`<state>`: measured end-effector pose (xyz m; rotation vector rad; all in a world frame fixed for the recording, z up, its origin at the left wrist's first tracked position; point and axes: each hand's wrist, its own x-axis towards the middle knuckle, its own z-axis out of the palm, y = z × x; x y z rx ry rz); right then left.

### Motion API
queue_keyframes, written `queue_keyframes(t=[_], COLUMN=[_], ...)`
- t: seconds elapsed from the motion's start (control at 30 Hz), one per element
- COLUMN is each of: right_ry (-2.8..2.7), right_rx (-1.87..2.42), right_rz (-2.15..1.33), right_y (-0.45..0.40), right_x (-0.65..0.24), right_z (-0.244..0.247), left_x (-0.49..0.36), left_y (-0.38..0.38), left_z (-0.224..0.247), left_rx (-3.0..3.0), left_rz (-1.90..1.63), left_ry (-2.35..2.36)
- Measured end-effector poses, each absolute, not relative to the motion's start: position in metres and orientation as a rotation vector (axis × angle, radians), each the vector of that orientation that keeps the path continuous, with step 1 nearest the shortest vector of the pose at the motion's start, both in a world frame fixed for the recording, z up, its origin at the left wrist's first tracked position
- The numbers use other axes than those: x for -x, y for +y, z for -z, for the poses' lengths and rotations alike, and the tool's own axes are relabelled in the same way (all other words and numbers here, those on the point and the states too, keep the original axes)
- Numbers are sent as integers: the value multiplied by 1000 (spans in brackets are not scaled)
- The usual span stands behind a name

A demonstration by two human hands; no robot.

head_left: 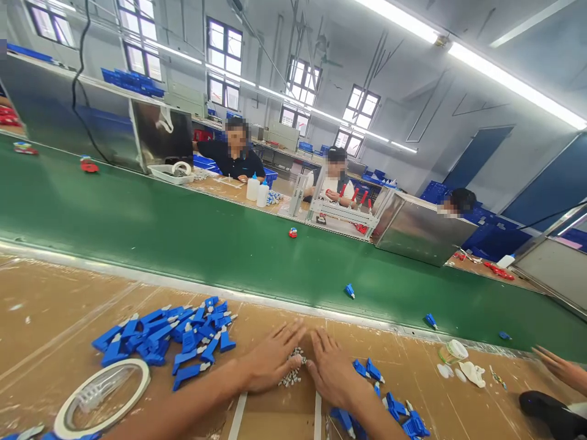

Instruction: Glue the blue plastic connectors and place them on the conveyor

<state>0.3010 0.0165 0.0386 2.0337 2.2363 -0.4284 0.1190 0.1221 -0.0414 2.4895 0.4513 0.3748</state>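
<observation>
On the table (pixel 41 333), small grey pieces (pixel 290 377) lie between the person's left hand (pixel 269 362) and right hand (pixel 334 370), mostly heaped, it seems, with a few loose ones left. The heap stretches lengthwise toward the green conveyor belt (pixel 206 244), its pieces pointing variously. Each grip is flattened, fingers extended, clasping nothing I can see.

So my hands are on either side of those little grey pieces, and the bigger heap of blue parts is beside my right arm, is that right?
Not quite: the head view shows the bigger heap of blue parts beside your left arm. Your left hand and right hand are on either side of the little grey pieces.
</observation>
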Motion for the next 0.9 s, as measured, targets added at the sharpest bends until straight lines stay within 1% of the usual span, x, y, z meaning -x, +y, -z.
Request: queue_keyframes(t=[0.17, 0.3, 0.43, 0.5, 0.6, 0.67, 0.73, 0.8, 0.9], right_ry=[2163, 1869, 1687, 1688, 1725, 1761, 1799, 1849, 2000], right_rx=[-2189, -2428, -2569, -2595, -2621, -2650, -2702, -2772, -2845], right_rz=[260, 68, -39, -58, -40, -9, 14, 24, 45], right_y=[26, 74, 138, 159, 175, 178, 176, 168, 146], right_x=[-337, -389, -424, -431, -435, -438, -442, -444, -439], right_z=[-64, -73, -49, -29, -5, 3, 3, -1, -15], left_x=[-129, -125, -128, -128, -125, -121, -114, -106, -100], left_y=[101, 104, 115, 117, 118, 123, 133, 143, 146], left_z=[40, 57, 81, 82, 63, 46, 35, 34, 43], left_rx=[-2565, -2623, -2649, -2626, -2494, -2330, -2076, -1828, -1737], left_rz=[-267, -323, -415, -404, -350, -322, -431, -586, -627], left_ry=[378, 371, 314, 294, 297, 322, 449, 607, 732])
